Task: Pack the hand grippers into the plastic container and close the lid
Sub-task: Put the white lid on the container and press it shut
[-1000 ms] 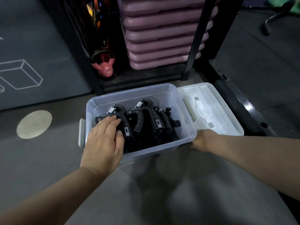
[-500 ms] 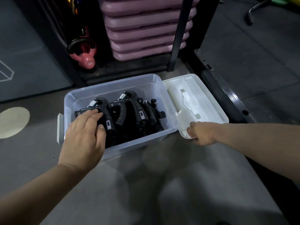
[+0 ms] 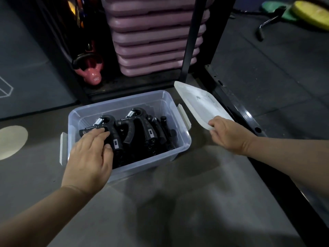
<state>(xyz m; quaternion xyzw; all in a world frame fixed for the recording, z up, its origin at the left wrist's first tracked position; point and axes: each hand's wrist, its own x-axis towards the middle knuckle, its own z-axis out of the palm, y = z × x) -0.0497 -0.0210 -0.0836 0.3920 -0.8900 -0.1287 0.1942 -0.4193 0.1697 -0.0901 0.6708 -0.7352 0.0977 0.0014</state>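
The grippers [image 3: 140, 129] are in the box [image 3: 151, 163], black ones packed side by side with their springs at the far ends and their handles pointing down and toward me. The box is clear plastic, stands on the grey floor [image 3: 160, 202] in front of me, and is open on top. A white latch [image 3: 184, 116] hangs at its right end and another [image 3: 63, 148] at its left end.

My left hand [image 3: 89, 157] reaches in over the near left corner. Its fingers lie fairly straight across the top of the leftmost gripper [image 3: 114, 138], resting on it rather than wrapped round it, and the thumb lies against the handle beside them.

The lid [image 3: 201, 104] is off the box, just to its right. My right hand [image 3: 227, 134] has its near corner pinched, fingers curled under the edge and thumb on top. The lid slants away from me toward the rack post [image 3: 190, 41]; I cannot tell whether its far end touches the floor.

Beyond the box, a dark rack holds a stack of pink steps [image 3: 156, 41], and a pink kettlebell [image 3: 90, 73] sits to their left. A dark mat [image 3: 26, 68] lies at far left, with a pale circle [image 3: 10, 141] on the floor near it. At top right, a yellow disc [image 3: 311, 13] shows.
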